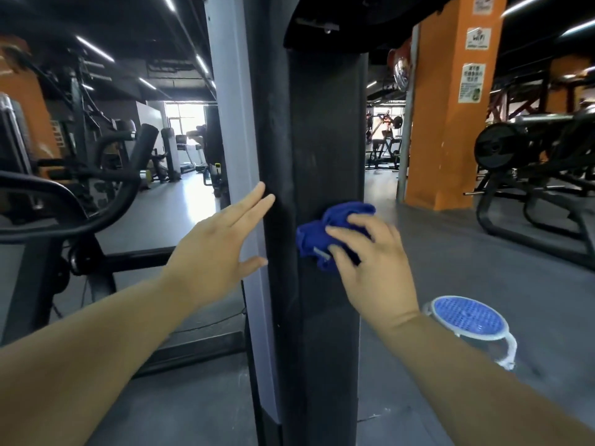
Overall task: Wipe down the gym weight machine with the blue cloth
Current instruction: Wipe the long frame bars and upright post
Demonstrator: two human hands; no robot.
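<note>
A tall black upright of the weight machine (325, 140) fills the middle of the head view, with a pale grey panel (231, 123) along its left side. My right hand (370, 262) grips a bunched blue cloth (328, 233) and presses it against the black face at mid height. My left hand (222, 243) is flat with straight fingers, its fingertips touching the upright's left edge beside the grey panel. The cloth's lower right part is hidden under my right fingers.
A blue and white bucket (470, 326) stands on the grey floor at the right, behind my right forearm. An orange pillar (450, 123) rises further right, with weight benches (541, 175) beyond. More black gym machines (64, 194) crowd the left.
</note>
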